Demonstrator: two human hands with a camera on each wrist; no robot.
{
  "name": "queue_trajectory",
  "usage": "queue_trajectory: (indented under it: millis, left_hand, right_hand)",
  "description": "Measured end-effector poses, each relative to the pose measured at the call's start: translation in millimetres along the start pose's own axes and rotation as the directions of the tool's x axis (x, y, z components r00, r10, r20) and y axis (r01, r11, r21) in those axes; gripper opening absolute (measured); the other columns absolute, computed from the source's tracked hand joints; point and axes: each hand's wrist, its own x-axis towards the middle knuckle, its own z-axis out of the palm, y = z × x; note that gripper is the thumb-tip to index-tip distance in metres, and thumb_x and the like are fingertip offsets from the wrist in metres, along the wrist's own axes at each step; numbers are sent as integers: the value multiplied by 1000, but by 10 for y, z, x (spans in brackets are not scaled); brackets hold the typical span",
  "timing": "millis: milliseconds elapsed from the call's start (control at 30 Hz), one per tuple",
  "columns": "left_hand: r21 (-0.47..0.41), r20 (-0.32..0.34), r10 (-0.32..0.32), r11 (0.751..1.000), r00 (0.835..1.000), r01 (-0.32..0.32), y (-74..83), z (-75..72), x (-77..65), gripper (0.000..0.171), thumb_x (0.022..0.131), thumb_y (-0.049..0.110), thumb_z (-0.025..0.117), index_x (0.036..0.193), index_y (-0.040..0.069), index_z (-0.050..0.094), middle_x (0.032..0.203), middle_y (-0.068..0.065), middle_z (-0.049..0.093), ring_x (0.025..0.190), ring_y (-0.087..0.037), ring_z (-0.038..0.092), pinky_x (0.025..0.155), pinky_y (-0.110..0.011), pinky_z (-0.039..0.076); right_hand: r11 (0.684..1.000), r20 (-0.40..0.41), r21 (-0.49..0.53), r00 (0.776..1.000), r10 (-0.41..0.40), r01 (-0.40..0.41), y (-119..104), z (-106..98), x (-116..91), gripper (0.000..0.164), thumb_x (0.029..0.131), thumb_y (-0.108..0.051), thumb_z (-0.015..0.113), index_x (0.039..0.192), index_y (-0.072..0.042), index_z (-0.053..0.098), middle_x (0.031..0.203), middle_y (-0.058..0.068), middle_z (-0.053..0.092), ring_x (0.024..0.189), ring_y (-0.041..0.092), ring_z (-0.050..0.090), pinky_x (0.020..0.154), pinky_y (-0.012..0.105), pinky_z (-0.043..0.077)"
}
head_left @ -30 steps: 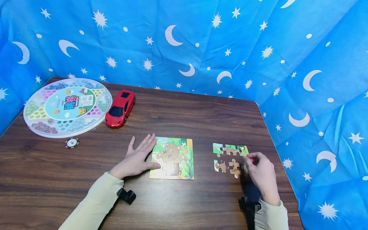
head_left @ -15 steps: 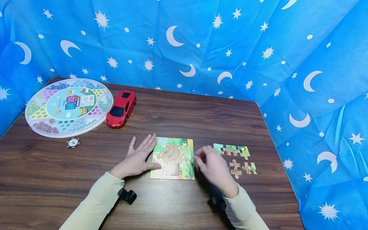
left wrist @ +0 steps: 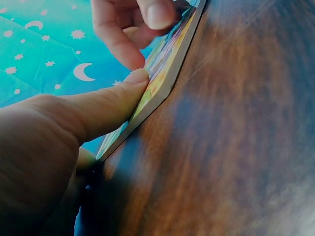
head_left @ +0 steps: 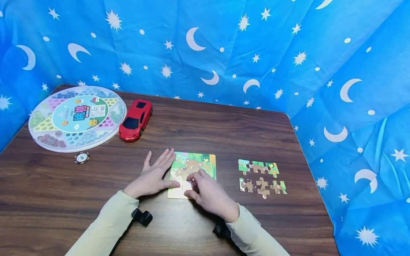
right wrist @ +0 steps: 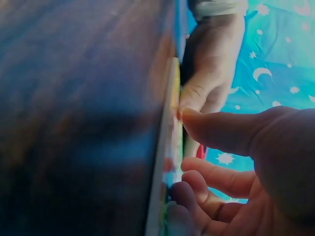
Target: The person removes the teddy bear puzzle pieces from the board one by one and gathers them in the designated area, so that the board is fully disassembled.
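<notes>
Brown tabletop [head_left: 205, 131]: puzzle board [head_left: 191, 165] partly under left hand [head_left: 151, 179], right hand [head_left: 212, 193].

Place: fabric-screened tabletop play corner; wider room type cannot be told | Screen: blue moon-and-star cloth [head_left: 221, 26] hangs behind and at right | Surface: dark wood-grain table [head_left: 205, 124] | Play goods: round Chinese checkers set [head_left: 78, 119], red toy sports car [head_left: 136, 121], poker chip [head_left: 82, 157], bear jigsaw puzzle [head_left: 193, 164], loose jigsaw pieces [head_left: 263, 185]

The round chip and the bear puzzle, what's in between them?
The head view shows it: from the round chip, bare brown table, then the left hand, touching the bear puzzle.
</notes>
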Motion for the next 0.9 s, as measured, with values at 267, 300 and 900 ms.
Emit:
queue_trajectory:
  millis: [267,300,900]
  left_hand:
    - [9,10,-7,1000,1000,7,24,-22,-6,101,82,58,68,153,1,23,161,-13,15,148,-29,9,109,-63,-13]
    - [9,7,-6,1000,1000,5,21,-21,-7,101,82,57,68,153,0,23,160,-13,15,148,-29,9,109,-63,-13]
    - [20,-2,5,1000,1000,-5,7,-12,-14,103,81,60,67,153,1,22,161,-11,15,148,-28,9,109,-62,-13]
  right_hand:
    - [993,-15,-92,997,-79,77,-15,55,28,31,87,-26,74,108,-6,64,89,-1,52,75,10,49,68,25,47]
    - [992,-18,-91,996,-85,83,-15,55,34,30,87,-25,75,107,-6,64,88,0,52,75,10,49,68,25,47]
    - [983,41,-161,996,-84,90,-77,41,126,28,85,-21,76,103,-8,60,86,-2,51,73,13,52,67,27,49]
